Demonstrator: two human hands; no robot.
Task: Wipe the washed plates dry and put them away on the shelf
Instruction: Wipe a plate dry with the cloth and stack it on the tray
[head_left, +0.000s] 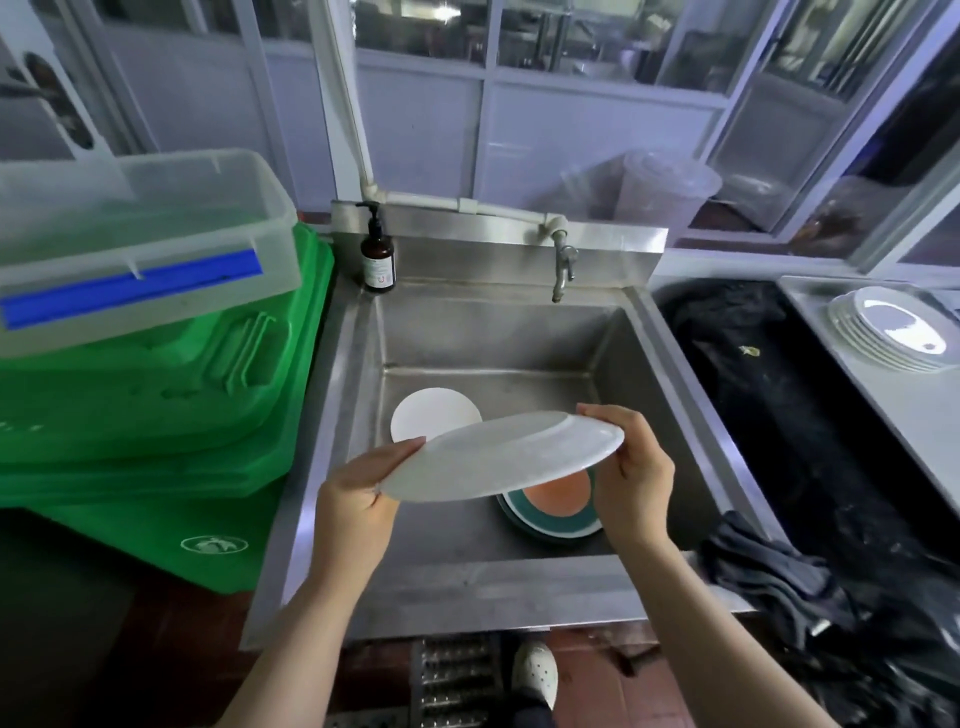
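Note:
A large white oval plate (498, 454) hangs tilted over the steel sink (524, 332), underside toward me. My left hand (358, 493) grips its left rim and my right hand (631, 467) grips its right rim. Down in the basin lie a small white round plate (431, 415) and, partly hidden by the held plate, a plate with a teal rim and orange centre (558, 512). A stack of white plates (896, 330) sits on the steel surface at the far right. A dark cloth (763, 566) lies crumpled at the sink's right front corner.
Green plastic bins (156, 405) with a clear lidded box (135, 244) on top stand left of the sink. A brown pump bottle (378, 254) and a tap (563, 265) stand at the back. A black bin bag (779, 374) fills the gap to the right.

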